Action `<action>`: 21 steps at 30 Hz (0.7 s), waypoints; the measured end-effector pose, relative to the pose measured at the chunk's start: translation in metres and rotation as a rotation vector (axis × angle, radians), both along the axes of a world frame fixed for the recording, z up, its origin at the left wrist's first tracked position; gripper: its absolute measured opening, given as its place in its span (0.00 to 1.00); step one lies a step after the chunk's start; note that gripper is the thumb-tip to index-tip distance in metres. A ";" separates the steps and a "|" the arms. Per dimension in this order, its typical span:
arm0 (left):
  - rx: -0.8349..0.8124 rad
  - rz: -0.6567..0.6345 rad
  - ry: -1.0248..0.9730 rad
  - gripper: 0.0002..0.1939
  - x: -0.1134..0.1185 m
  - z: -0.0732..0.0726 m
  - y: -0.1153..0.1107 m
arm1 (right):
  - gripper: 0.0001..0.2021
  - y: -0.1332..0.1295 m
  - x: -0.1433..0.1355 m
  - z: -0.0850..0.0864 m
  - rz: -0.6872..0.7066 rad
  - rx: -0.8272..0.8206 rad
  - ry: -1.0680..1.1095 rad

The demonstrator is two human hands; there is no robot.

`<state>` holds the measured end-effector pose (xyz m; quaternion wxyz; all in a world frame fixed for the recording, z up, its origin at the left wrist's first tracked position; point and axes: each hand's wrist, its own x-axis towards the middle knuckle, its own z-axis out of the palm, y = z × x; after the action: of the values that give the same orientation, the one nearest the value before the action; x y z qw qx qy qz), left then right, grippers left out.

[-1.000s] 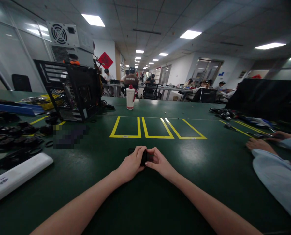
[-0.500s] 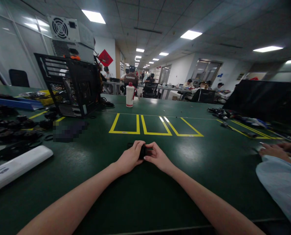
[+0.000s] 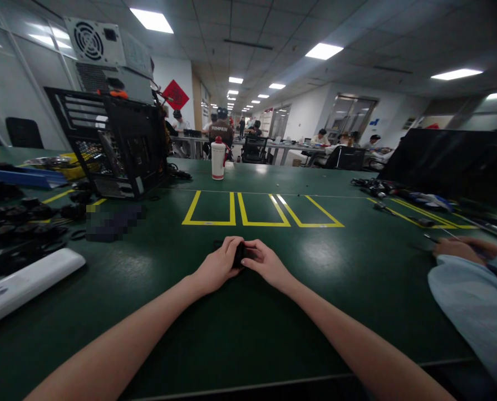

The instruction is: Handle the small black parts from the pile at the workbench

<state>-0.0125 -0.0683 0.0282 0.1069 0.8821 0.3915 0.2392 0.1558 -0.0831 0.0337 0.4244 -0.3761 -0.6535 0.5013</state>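
Observation:
A small black object (image 3: 239, 257) is at the middle of the green table (image 3: 248, 334), mostly covered by fingers, so its kind does not show. My left hand (image 3: 220, 264) is wrapped round it from the left, with a dark edge of it showing behind the knuckles. From the right, my right hand (image 3: 266, 264) closes thumb and fingers on its near right end. Both hands meet just in front of the yellow tape outlines (image 3: 265, 224).
Left: a white elongated case (image 3: 31, 287), dark parts (image 3: 18, 220) and an open black computer case (image 3: 114, 145) under a power supply (image 3: 106, 44). Ahead: a white bottle (image 3: 217, 161). Right: cables (image 3: 371, 186), a black panel (image 3: 444, 161) and another person's hands (image 3: 461, 249) with a thin tool.
My right thumb and fingers have drawn in closer round the black object, and the gap between them has narrowed. The view has shifted slightly. The other person's hands have moved a little.

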 end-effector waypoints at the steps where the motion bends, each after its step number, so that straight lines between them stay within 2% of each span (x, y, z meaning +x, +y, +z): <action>1: -0.003 -0.001 0.002 0.33 0.000 0.000 0.000 | 0.16 -0.001 0.000 0.000 0.005 0.006 0.004; 8: 0.012 -0.015 -0.018 0.33 0.000 -0.001 0.000 | 0.10 -0.001 -0.004 -0.004 -0.036 0.002 0.022; 12: 0.013 -0.005 -0.018 0.32 0.000 -0.001 0.001 | 0.14 0.005 -0.003 -0.007 -0.069 -0.018 0.013; 18: -0.005 0.001 -0.014 0.34 0.000 -0.002 0.001 | 0.17 0.002 0.000 -0.006 0.028 -0.029 0.047; 21: -0.006 0.005 -0.018 0.34 0.000 -0.003 0.002 | 0.15 0.001 -0.001 -0.007 0.029 -0.024 0.073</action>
<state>-0.0127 -0.0665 0.0252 0.1126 0.8785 0.3936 0.2461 0.1552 -0.0821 0.0271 0.4362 -0.3532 -0.6367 0.5287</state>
